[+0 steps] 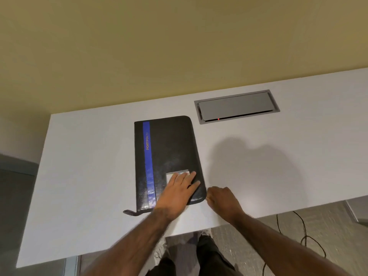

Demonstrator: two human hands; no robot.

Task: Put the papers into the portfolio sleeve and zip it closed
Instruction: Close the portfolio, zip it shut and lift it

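My left hand presses flat, fingers spread, on the closed black portfolio lying on the white table. My right hand pinches at its near right corner, apparently the zipper pull.

portfolio: black, textured, blue stripe down its left side w/ yellow-orange "PORTFOLIO" lettering, pale silver-white patch near its right. table: plain white. cable hatch far right: grey, small red light. wall: olive-tan. floor cable: black.
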